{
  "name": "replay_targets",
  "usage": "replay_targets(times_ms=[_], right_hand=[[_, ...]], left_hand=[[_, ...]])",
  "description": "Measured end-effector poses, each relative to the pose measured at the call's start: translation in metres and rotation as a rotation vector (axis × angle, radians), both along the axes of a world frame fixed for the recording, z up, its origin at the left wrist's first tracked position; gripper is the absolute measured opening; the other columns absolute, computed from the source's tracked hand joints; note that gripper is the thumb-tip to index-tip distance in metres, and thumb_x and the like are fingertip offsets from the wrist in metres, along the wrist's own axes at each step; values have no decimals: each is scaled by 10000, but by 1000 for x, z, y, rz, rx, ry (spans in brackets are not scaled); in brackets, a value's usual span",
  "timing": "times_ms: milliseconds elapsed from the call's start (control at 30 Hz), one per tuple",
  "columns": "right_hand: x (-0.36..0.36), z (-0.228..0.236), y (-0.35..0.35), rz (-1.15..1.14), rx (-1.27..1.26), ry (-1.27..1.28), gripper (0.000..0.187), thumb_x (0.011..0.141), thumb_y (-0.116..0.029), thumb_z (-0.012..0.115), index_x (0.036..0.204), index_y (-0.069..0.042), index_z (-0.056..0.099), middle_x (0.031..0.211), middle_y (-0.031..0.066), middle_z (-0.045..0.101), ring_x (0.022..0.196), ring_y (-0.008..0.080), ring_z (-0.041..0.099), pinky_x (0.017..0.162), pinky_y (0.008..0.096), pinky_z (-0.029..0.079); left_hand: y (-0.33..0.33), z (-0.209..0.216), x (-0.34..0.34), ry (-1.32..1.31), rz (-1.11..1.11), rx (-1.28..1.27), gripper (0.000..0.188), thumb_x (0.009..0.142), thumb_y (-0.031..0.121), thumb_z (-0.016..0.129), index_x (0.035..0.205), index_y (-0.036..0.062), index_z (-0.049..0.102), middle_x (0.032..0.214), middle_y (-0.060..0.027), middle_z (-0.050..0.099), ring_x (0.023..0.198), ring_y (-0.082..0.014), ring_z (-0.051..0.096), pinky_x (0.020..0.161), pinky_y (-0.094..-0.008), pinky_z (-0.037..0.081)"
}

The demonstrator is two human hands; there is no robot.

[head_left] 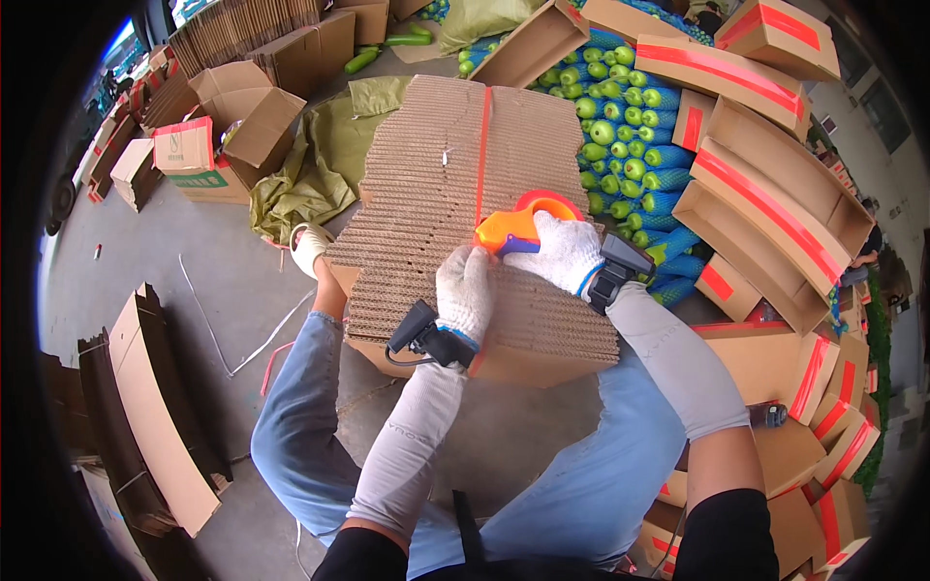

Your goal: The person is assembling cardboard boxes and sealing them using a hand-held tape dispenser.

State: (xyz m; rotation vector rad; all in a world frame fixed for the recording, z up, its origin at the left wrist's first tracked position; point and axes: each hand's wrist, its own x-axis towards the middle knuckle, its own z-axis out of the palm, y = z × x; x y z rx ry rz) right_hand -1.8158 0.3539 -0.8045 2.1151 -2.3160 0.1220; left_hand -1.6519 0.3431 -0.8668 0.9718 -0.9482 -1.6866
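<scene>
Between my knees stands a thick stack of flattened cardboard boxes point(417, 184), its ridged edges facing up. A narrow red strip point(483, 136) crosses its far half and runs toward my hands. My right hand point(570, 250), in a white knit glove, is closed round an orange and purple tape dispenser point(506, 230) lying close over the stack. My left hand point(465, 290), gloved too, rests on the cardboard just left of the dispenser's tip. Its fingers are pressed together where the red strip meets the tip; what lies between them is hidden.
Green gourds point(620, 145) in blue netting are heaped at the right, beside long open cartons point(770, 208) with red tape. An olive woven sack point(310, 174) and an open box point(247, 126) lie at the left. Flattened cartons point(160, 407) stand on the floor, near loose white strapping point(203, 315).
</scene>
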Motion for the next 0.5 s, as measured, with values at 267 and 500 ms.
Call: replay_targets(times_ms=[267, 500], right_hand=[[-17, -2, 13, -29, -155, -190, 670, 722, -639, 725, 1039, -59, 620, 858, 182, 702, 812, 381, 695, 744, 473, 551], [3, 2, 4, 11, -96, -70, 701, 708, -624, 753, 1031, -18, 613, 862, 203, 691, 805, 383, 686, 685, 469, 542]], left_hand=[[-5, -1, -5, -93, -10, -53, 209, 1005, 214, 504, 867, 82, 588, 571, 44, 475, 404, -56, 405, 377, -220, 295], [-7, -18, 3, -119, 12, -218, 215, 1005, 218, 512, 860, 76, 582, 548, 44, 455, 371, -59, 366, 348, -227, 260]])
